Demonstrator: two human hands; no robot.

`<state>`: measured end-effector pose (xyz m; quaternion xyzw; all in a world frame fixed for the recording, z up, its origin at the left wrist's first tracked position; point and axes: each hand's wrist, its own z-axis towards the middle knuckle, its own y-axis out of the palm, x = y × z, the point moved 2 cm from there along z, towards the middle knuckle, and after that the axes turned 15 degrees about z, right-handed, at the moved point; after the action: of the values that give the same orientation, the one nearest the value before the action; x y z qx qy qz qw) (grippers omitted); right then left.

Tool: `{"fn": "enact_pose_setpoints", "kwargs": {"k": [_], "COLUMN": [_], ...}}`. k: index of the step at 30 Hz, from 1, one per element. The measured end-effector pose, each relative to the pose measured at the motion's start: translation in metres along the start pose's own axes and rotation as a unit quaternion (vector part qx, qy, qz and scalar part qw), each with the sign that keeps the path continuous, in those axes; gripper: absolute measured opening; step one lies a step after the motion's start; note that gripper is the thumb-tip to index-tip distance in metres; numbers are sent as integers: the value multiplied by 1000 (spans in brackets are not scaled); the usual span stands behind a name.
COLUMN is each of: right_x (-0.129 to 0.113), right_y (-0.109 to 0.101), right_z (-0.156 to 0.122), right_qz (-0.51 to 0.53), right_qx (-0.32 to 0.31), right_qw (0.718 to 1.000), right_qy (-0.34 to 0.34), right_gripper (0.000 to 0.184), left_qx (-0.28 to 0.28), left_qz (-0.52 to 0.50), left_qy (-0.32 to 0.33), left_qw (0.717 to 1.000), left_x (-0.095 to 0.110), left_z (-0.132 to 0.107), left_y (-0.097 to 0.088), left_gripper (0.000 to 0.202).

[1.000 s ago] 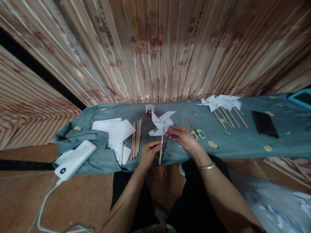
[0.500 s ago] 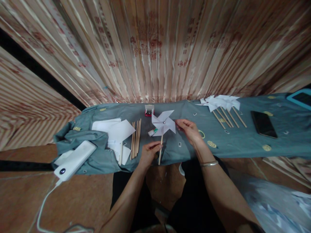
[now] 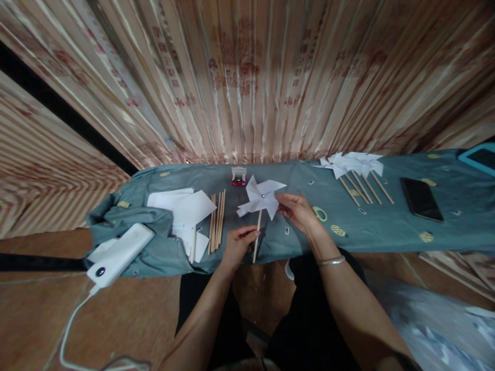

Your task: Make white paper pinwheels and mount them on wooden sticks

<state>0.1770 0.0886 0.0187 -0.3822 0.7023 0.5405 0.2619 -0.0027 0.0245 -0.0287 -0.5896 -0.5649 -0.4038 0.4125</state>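
Note:
A white paper pinwheel (image 3: 262, 198) on a wooden stick (image 3: 257, 234) stands over the grey-blue cloth (image 3: 270, 242) in front of me. My left hand (image 3: 238, 245) is closed around the lower part of the stick. My right hand (image 3: 298, 212) touches the pinwheel's right blade with its fingertips, fingers loosely curled. A silver bangle sits on my right wrist. Green-handled scissors (image 3: 319, 213) lie just right of my right hand, partly hidden by it.
Loose wooden sticks (image 3: 216, 219) and white paper sheets (image 3: 184, 208) lie left of the pinwheel. A small red box (image 3: 238, 178) sits behind it. Finished pinwheels (image 3: 353, 166) lie at the right, with a black phone (image 3: 421, 199). A white power bank (image 3: 119, 253) rests at the cloth's left edge.
The pinwheel's blades have turned. My right hand went from the stick top out to the right and now rests on the right blade. My left hand stayed put.

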Motion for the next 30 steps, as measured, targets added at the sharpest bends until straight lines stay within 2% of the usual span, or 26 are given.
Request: {"fn": "enact_pose_setpoints", "kwargs": {"k": [12, 30], "right_x": [3, 14], "right_y": [1, 7], "right_z": [-2, -6], "right_qz": [10, 26], "right_qx": [12, -2], "right_qw": [1000, 998], "right_qy": [21, 63], "right_gripper": [36, 33], "left_qx": [4, 4], "left_qz": [-5, 4], "left_qy": [10, 12], "left_qw": [1000, 1000], "left_x": [1, 2], "left_z": [0, -1], "left_y": [0, 0], "left_gripper": [31, 30]}}
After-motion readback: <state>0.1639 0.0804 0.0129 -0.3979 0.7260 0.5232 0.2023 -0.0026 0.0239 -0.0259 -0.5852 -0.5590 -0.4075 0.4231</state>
